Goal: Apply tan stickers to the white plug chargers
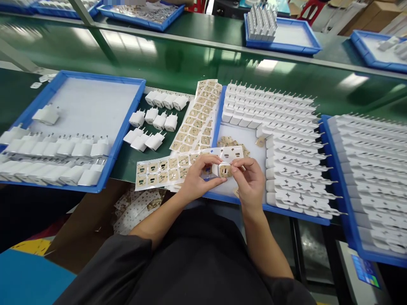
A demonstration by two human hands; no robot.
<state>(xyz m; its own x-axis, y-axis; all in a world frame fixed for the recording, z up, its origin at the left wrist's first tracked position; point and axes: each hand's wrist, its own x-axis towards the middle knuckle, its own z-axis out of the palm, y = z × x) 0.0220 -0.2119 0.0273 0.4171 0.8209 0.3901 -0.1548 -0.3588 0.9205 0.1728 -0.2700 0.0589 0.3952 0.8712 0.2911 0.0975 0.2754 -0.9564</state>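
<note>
My left hand [199, 177] grips a white plug charger [216, 169] between thumb and fingers, its port face turned to the right. On that face lies a tan sticker [225, 170] with cut-outs. My right hand [249, 181] pinches at the sticker's right edge, against the charger; the fingertips partly hide it. Under my hands runs a sheet of tan stickers [163, 169], reaching over the front of a blue tray [219, 196]. Loose tan pieces [227, 142] lie inside this tray, beside packed rows of white chargers [286, 152].
More sticker sheets [199, 114] lie left of the tray. Several loose chargers [154, 142] stand on the green table [122, 165]. A left blue tray [143, 87] and a right blue tray [338, 186] hold more chargers. Beneath the table edge are discarded sheets [136, 216].
</note>
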